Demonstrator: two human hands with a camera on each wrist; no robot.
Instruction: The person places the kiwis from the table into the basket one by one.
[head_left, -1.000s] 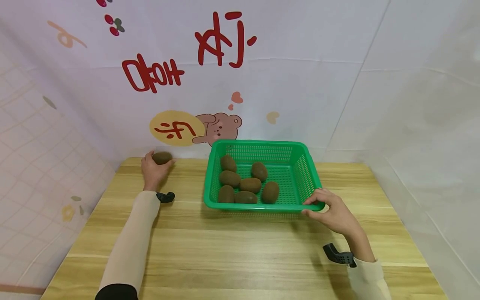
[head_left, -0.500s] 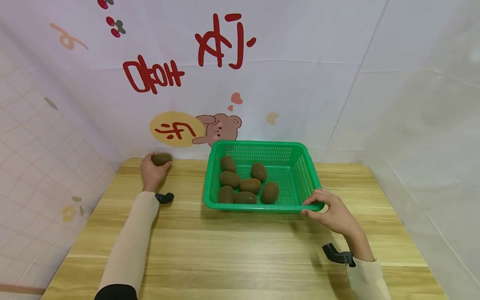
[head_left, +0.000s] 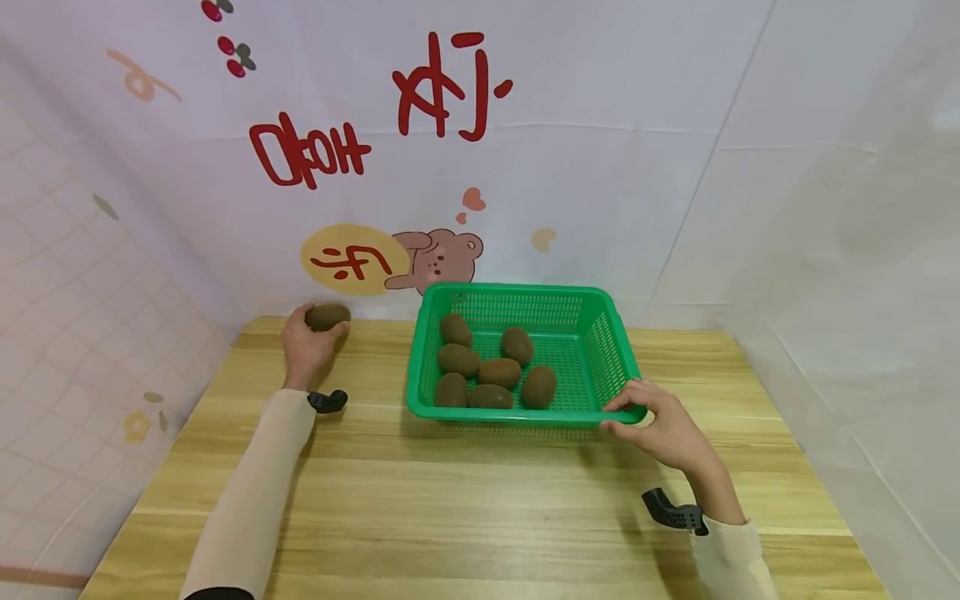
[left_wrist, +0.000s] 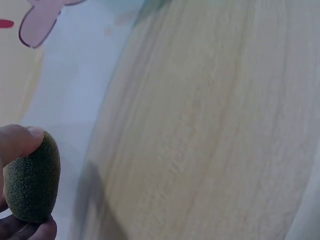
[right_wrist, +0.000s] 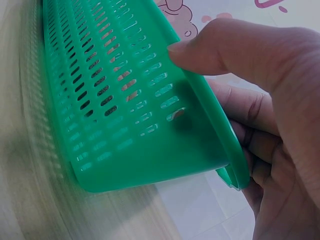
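A brown fuzzy kiwi (head_left: 328,316) is gripped by my left hand (head_left: 307,350) at the back left of the table. In the left wrist view the thumb lies on one end of the kiwi (left_wrist: 35,182) and the fingertips on the other. My right hand (head_left: 671,429) pinches the front right corner of a green plastic basket (head_left: 517,414). The right wrist view has the thumb outside the basket's rim (right_wrist: 220,117), with the fingers on its other side. Several kiwis (head_left: 499,372) lie inside the basket, mostly towards its left.
The wooden table (head_left: 465,508) ends at a white printed cloth (head_left: 600,183) behind the basket. More pale cloth (head_left: 90,333) hangs along the left side and the right side.
My left hand has shifted very slightly, and the kiwi it grips sits a touch further right. The right hand and the basket stay in place; the head view tilts a little.
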